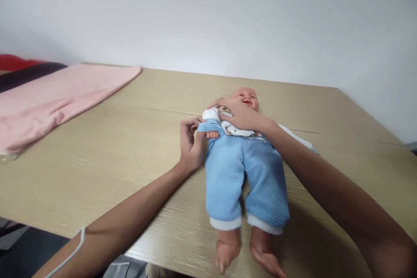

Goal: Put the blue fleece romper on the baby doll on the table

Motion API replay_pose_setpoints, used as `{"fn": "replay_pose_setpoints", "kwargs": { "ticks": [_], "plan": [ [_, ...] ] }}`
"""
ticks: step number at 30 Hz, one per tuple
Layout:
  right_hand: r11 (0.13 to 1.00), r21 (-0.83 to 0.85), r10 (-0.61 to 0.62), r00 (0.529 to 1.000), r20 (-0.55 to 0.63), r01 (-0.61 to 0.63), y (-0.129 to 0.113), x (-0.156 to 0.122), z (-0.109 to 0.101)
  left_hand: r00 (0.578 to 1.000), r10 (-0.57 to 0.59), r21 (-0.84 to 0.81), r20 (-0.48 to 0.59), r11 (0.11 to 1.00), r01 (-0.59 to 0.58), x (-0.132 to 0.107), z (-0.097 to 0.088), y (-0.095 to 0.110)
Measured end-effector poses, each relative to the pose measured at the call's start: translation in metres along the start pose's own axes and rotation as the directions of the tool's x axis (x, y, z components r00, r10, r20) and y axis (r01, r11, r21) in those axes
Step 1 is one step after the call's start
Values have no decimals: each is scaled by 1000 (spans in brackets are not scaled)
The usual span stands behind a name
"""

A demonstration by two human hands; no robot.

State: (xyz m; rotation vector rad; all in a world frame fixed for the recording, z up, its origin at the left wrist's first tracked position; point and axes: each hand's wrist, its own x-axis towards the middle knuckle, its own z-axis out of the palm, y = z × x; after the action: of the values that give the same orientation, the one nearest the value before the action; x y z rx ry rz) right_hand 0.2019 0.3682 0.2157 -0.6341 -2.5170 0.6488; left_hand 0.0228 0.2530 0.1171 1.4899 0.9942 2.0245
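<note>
A baby doll lies on its back on the table, head away from me and bare feet toward me. It wears fuzzy light blue pants with white cuffs and a white and blue top with a printed figure. My left hand pinches the blue cuff of the sleeve at the left side, where the doll's small fingers show below the edge. Across the doll's chest reaches my right hand, its fingers on the white upper part of the same sleeve; its fingertips are partly hidden.
A pink cloth is spread over the table's left end, beside dark and red items. White fabric lies to the right of the doll, under my right forearm. A pale wall stands behind the wooden table.
</note>
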Motion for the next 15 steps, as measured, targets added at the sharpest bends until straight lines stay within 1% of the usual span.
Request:
{"fn": "replay_pose_setpoints", "kwargs": {
  "ticks": [2, 3, 6, 7, 9, 11, 13, 15],
  "plan": [
    [994, -15, 110, 992, -69, -111, -12, -13, -6, 993, -104, -17, -54, 995, 103, 4, 2, 0],
    [987, -16, 156, 985, -74, -158, -17, -20, -8, 987, -146, -23, -70, 989, 145, 6, 2, -1],
    [976, 6, 218, 976, 23, -218, -27, -39, -12, 966, -250, -32, -69, 968, 248, 10, 2, -6],
    [972, 29, 231, 972, 27, -232, -27, -44, -10, 957, -282, -30, -61, 959, 281, 10, 1, -7],
    [956, 118, 278, 959, -52, -270, -22, -49, -4, 941, -337, -28, -40, 941, 336, 10, 0, -9],
    [926, 258, 320, 935, -154, -275, -14, -49, 6, 927, -375, -44, -6, 926, 375, 10, -1, -11],
    [894, 379, 336, 917, -216, -238, -5, -48, 16, 894, -448, -83, 4, 891, 447, 13, -1, -12],
    [879, 427, 337, 909, -244, -211, 3, -46, 24, 831, -556, -113, 5, 826, 553, 20, 0, -16]
  ]
}}
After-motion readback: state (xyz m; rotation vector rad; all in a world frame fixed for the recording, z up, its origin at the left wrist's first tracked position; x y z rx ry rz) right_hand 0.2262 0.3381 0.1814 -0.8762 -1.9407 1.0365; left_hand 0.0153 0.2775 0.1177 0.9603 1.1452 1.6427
